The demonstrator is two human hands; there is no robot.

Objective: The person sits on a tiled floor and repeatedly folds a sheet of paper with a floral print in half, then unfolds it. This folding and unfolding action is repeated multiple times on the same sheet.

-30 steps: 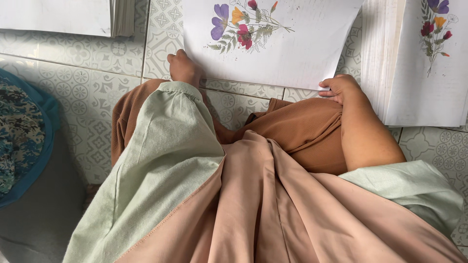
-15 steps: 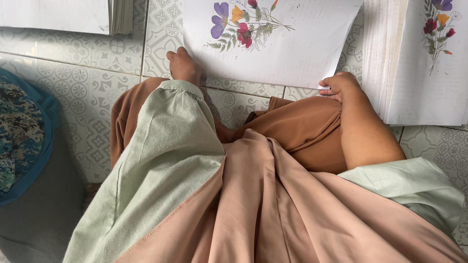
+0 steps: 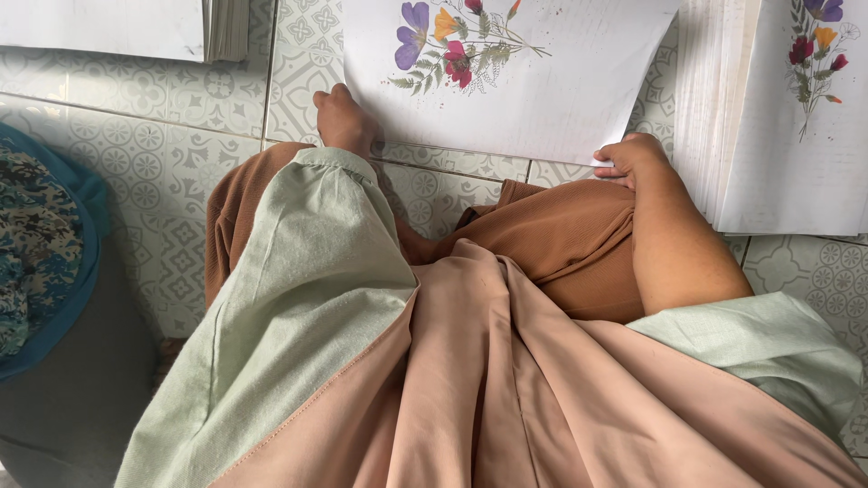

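Paper sheet kept pinned since earlier, left hand at 7 o'clock, right hand fingers pinching its 5 o'clock corner; left fingers' state cannot be told.

Pale patterned floor tiles, soft daylight

Two hands show: the left hand and the right hand. One loose sheet with a flower picture lies on the tiled floor. Two paper stacks are in view: a stack at right topped with a flower picture, and a plain stack at upper left. One blue patterned cloth lies at left.
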